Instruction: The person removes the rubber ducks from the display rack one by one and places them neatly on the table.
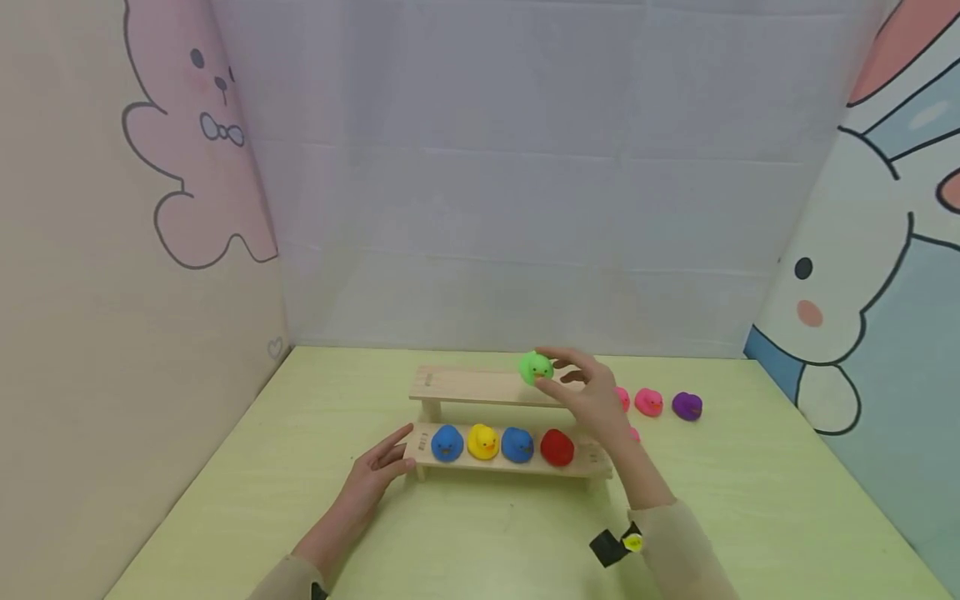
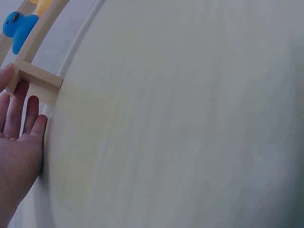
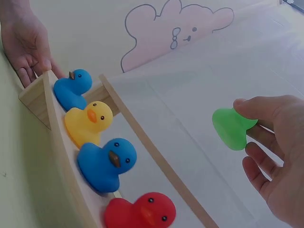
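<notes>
My right hand (image 1: pixel 596 396) pinches a green rubber duck (image 1: pixel 536 367) between thumb and fingers, above the upper board of a two-step wooden rack (image 1: pixel 472 386). The right wrist view shows this green duck (image 3: pixel 230 128) apart from the rack. At the lower step's left end, my left hand (image 1: pixel 375 467) holds the board, its thumb at the front edge and a finger at the back. Along the lower step sit a blue duck (image 1: pixel 447 443), a yellow duck (image 1: pixel 483 442), a second blue duck (image 1: pixel 517 445) and a red duck (image 1: pixel 557 448).
Right of the rack, a pink duck (image 1: pixel 648 402) and a purple duck (image 1: pixel 687 406) rest on the pale table (image 1: pixel 750 500). Other pink ducks are partly hidden behind my right hand. A white curtain (image 1: pixel 525 208) closes off the back, with printed side panels left and right.
</notes>
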The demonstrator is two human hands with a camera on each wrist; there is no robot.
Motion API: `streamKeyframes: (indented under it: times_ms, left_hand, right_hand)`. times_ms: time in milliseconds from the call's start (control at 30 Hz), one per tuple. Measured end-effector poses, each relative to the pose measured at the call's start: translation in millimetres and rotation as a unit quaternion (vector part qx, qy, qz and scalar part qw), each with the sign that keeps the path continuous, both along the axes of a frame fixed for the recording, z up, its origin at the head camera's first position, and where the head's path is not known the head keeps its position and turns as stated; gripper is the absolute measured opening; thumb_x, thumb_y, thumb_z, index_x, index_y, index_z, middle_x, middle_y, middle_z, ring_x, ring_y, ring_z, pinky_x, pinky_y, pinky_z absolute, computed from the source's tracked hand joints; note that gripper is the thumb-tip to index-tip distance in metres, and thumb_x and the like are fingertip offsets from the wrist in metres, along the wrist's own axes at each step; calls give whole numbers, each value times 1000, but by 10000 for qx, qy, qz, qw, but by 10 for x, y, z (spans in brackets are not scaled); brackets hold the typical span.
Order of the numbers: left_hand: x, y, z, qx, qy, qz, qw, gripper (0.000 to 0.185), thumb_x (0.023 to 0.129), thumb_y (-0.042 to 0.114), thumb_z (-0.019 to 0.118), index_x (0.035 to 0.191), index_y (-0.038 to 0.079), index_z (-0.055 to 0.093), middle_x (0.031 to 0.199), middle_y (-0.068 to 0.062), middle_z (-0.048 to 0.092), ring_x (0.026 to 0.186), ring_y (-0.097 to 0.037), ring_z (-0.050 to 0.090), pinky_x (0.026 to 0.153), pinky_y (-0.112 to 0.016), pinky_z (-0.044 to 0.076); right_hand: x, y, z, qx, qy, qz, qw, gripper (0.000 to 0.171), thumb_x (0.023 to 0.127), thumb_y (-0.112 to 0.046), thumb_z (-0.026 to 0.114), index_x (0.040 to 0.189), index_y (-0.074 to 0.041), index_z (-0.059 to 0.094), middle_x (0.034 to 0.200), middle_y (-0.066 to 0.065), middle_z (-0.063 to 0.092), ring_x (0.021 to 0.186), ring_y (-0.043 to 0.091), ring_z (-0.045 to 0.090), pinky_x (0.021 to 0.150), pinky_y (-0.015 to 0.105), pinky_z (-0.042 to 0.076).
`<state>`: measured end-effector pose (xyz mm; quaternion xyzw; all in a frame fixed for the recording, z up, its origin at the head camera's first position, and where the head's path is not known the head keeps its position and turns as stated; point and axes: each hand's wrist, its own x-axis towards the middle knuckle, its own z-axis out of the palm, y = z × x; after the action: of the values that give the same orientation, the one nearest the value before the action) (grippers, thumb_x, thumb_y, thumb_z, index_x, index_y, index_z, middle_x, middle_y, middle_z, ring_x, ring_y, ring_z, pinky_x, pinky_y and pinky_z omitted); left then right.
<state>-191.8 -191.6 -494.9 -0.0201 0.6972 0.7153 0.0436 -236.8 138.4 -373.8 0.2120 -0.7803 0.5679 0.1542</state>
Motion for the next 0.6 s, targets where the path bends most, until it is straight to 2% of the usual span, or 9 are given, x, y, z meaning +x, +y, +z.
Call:
streamKeyframes:
  times_ms: [167, 333, 467, 600]
  left_hand:
    - [2, 3, -2, -27, 8, -8, 10000, 58, 84, 11, 68, 138, 20, 48, 125, -13, 59, 115, -17, 54, 107, -44, 26]
    - [-9, 1, -22, -106, -4, 32, 9999, 58, 84, 13, 68, 138, 21, 48, 125, -13, 59, 116, -18, 54, 107, -46, 26]
    - [-28, -5, -44, -116, -34, 96, 9999, 59, 83, 14, 70, 137, 22, 49, 125, -11, 60, 117, -18, 54, 107, -47, 26]
    - [-37, -12, -61, -55, -60, 130, 9999, 58, 82, 15, 71, 136, 23, 51, 123, -10, 61, 118, -19, 53, 108, -46, 26]
  right_hand:
    - [158, 215, 119, -148, -44, -281, 9995, 40, 81, -13, 73, 120, -11, 64, 115, 7, 63, 99, 18, 53, 80, 22, 46]
    - [284, 419, 190, -82, -171, -791, 9967, 40, 83, -10, 71, 121, -5, 61, 117, 14, 62, 99, 22, 54, 78, 16, 46]
    - [261, 625, 85, -9, -279, -1148, 9930, 41, 84, -11, 70, 123, -7, 60, 119, 12, 60, 99, 19, 53, 74, 14, 46]
    - [141, 861, -150, 72, -194, -1407, 9898, 42, 84, -17, 71, 124, -14, 61, 119, 5, 59, 98, 12, 52, 74, 11, 46]
